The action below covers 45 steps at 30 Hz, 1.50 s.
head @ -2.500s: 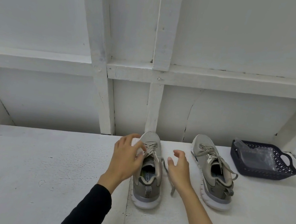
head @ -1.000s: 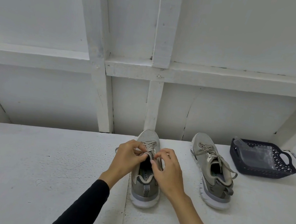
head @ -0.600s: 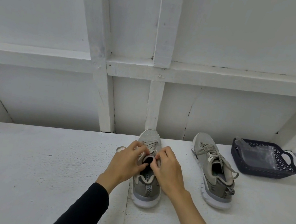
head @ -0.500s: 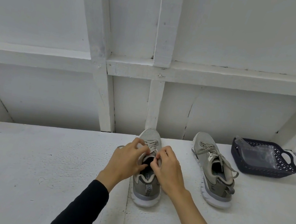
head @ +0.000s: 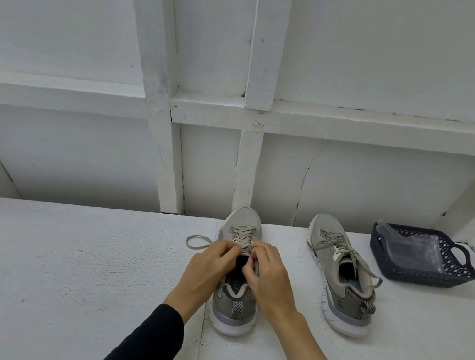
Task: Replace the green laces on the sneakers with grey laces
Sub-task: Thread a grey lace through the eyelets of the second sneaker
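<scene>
The near grey mesh sneaker with a white sole (head: 233,296) stands heel toward the person on the white painted tabletop (head: 61,277); both hands work at its top eyelets; the left hand (head: 206,270) pinches the flat, pale greenish lace (head: 240,236) with curled fingers, and the right hand (head: 269,277) pinches the other side likewise; 1 loose loop of lace (head: 197,241) trails left on the table. The lace looks light, soft and limp, so it is probably best gripped close to the eyelet or at its stiff tip. The second matching sneaker (head: 339,275) sits to the right, laced, near a dark blue plastic lattice basket (head: 462,273) holding a clear bag (head: 411,249).
</scene>
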{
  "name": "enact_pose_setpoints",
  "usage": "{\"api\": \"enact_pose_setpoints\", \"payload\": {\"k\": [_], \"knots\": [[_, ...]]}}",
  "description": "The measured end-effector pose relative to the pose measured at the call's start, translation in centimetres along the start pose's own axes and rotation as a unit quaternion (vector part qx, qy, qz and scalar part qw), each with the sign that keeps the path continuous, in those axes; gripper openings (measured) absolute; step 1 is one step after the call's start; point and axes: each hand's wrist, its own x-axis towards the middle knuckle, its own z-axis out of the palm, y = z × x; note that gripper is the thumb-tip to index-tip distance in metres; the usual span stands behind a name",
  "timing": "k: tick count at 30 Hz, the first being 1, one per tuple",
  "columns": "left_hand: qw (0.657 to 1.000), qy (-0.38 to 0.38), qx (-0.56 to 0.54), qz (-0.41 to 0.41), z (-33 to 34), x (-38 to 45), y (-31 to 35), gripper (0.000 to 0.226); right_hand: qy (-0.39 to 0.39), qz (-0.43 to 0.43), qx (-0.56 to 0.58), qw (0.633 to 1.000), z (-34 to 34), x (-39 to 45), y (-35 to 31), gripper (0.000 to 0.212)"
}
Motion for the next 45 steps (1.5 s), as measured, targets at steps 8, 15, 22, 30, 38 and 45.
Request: {"api": "enact_pose_setpoints", "payload": {"k": [8,15,22,30,38,45], "knots": [[0.993,0.013,-0.070,-0.093,0.2,0.4,0.5,0.018,0.021,0.047,0.045,0.998,0.8,0.0,0.2,0.006],[0.901,0.016,-0.320,-0.291,-0.9,1.6,0.3,0.011,0.033,0.147,0.187,0.971,0.7,0.2,0.4,0.010],[0.854,0.014,-0.394,-0.339,-1.1,1.4,0.1,0.013,0.037,0.258,0.278,0.925,0.7,0.1,-0.1,0.020],[0.856,0.050,-0.395,-0.331,-0.8,0.7,0.8,0.015,0.012,0.282,0.295,0.913,0.1,0.3,0.1,0.013],[0.874,0.049,-0.348,-0.334,0.2,-0.5,0.7,0.015,-0.027,0.309,0.270,0.911,-0.3,0.1,1.0,0.015],[0.877,0.006,-0.347,-0.332,-0.6,-0.7,0.7,0.022,-0.064,0.330,0.225,0.915,-0.3,0.0,1.5,0.015]]}}
